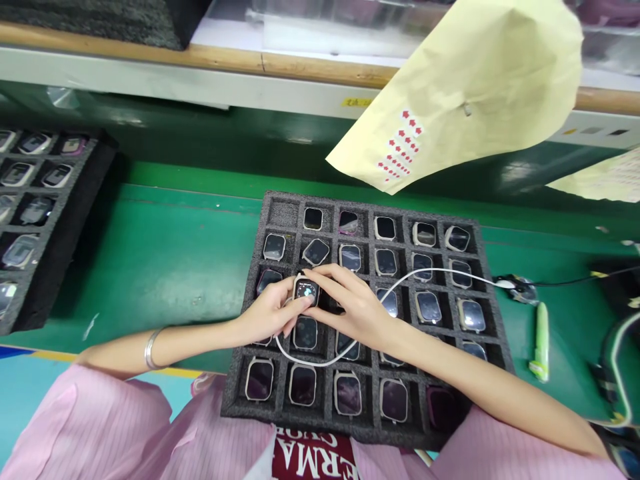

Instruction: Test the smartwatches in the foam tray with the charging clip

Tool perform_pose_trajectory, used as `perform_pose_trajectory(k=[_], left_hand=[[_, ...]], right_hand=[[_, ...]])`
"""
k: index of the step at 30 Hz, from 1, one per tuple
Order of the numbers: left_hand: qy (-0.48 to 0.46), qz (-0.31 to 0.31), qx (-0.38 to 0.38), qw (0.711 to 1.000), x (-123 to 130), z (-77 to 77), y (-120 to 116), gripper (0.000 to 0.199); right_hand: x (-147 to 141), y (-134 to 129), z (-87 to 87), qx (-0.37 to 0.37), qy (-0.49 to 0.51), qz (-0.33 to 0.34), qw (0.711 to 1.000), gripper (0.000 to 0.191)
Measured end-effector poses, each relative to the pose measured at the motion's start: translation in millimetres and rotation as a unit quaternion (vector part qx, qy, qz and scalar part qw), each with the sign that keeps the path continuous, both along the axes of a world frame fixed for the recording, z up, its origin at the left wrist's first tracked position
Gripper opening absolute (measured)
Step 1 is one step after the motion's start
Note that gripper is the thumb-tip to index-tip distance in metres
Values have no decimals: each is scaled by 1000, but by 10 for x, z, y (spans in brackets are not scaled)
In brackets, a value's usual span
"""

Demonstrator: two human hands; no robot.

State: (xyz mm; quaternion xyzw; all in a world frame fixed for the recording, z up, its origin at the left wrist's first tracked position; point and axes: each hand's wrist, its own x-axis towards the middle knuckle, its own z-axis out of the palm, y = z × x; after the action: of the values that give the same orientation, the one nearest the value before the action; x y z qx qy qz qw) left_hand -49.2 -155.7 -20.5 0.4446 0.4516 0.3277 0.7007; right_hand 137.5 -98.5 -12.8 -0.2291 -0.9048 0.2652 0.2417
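Two hands, left (274,309) and right (357,300), hold a lit watch (306,291) above a foam tray (493,347) of watches on a green bench (175,240). A white cable (440,269) loops below the hands and crosses the tray, near a green tool (541,343). A yellow sheet (465,100) hangs above; a second tray (80,200) sits at left.

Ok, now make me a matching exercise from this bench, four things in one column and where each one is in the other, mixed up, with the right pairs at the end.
Things
1. Silver bracelet
2. Light green tool
3. Smartwatch with lit screen
4. Yellow paper with red arrows

Places
A. Between the left hand and right hand
B. In front of the shelf edge
C. Around the left forearm
D. On the green surface, right of the foam tray

Right pairs: 1-C, 2-D, 3-A, 4-B
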Motion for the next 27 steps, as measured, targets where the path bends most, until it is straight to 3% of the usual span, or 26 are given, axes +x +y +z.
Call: perform_pose_trajectory(k=[14, 18, 21, 23, 27], left_hand=[[13, -9, 10, 1000, 6, -13, -9, 37], [3, -2, 14, 1000, 7, -32, -37, 39], [-27, -9, 25, 999, 4, -63, -47, 49], [-37, -15, 25, 999, 6, -81, -36, 52], [-18, 1, 23, 1000, 32, -101, -4, 42]], right_hand=[[-10, -3, -23, 3, -4, -9, 1000, 40], [-2, 29, 72, 29, -3, -1, 1000, 36], [-44, 216, 235, -6, 49, 23, 999, 34], [-145, 443, 310, -45, 96, -1, 994, 30], [-489, 967, 214, -25, 84, -74, 993, 26]])
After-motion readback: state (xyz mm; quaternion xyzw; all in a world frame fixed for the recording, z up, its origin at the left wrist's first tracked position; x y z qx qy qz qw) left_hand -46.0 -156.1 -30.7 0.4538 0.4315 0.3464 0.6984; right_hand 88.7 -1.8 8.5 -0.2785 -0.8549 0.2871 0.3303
